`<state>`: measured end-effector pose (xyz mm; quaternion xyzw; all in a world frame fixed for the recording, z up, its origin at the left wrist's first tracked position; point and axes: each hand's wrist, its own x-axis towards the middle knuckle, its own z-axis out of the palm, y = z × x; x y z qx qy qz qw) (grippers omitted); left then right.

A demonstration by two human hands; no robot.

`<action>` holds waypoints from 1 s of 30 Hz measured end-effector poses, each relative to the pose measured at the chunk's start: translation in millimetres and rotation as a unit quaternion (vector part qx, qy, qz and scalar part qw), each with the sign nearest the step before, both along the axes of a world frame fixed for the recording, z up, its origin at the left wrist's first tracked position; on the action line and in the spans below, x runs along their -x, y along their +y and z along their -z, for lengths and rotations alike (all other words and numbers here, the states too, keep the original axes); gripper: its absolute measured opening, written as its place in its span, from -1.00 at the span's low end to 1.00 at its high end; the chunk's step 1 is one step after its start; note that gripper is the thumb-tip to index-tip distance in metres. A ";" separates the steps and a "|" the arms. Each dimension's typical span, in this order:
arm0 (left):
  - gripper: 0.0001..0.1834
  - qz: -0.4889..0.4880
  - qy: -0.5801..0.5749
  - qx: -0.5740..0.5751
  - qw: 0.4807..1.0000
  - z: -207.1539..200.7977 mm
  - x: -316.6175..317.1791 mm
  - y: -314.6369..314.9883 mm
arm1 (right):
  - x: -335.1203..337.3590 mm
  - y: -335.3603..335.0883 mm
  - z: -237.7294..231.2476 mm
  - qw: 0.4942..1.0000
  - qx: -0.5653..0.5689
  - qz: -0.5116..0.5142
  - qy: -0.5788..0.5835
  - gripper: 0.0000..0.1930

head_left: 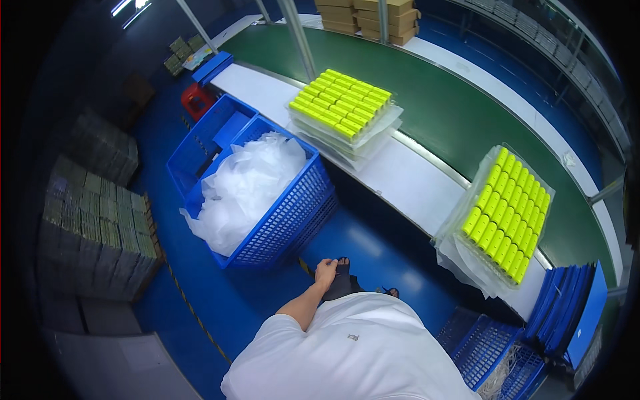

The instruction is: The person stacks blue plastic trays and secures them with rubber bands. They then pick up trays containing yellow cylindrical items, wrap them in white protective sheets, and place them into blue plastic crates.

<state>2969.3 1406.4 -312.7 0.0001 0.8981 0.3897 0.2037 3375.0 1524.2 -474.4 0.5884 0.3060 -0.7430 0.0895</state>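
My left hand [326, 272] hangs low beside my dark-clad leg, over the blue floor. Its fingers are curled together, and I see nothing in them. My right hand is out of the picture. Ahead and to the left stands a blue plastic crate [283, 223] heaped with crumpled white translucent sheets [250, 183]. On the bench's white ledge, a stack of clear trays carries rows of yellow-green cylindrical cells [341, 100]. Farther right, a second tray stack holds more yellow-green cells [508, 210], with loose film hanging over its near edge. Neither stack is touched by a hand.
A green conveyor belt [440, 113] runs behind the white ledge [417, 193]. Cardboard boxes [373, 20] stand beyond it. At lower right are blue folded boards [560, 310] and blue baskets [483, 347]. Stacked bundles [100, 227] and a red stool [197, 101] stand left.
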 end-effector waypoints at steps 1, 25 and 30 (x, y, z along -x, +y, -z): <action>-0.51 -0.021 0.017 -0.015 1.000 -10.5 12.1 -12.0 | 13.7 -3.7 -7.1 0.999 -0.011 -0.047 0.000 -0.38; -0.74 0.088 0.136 -0.029 0.986 -229.2 476.9 -235.4 | 551.3 -3.8 -309.2 0.912 -0.224 -0.230 0.255 -0.63; -0.78 0.094 0.165 -0.186 0.964 -313.4 470.3 -203.4 | 635.1 -37.4 -396.3 0.800 -0.355 -0.298 0.381 -0.46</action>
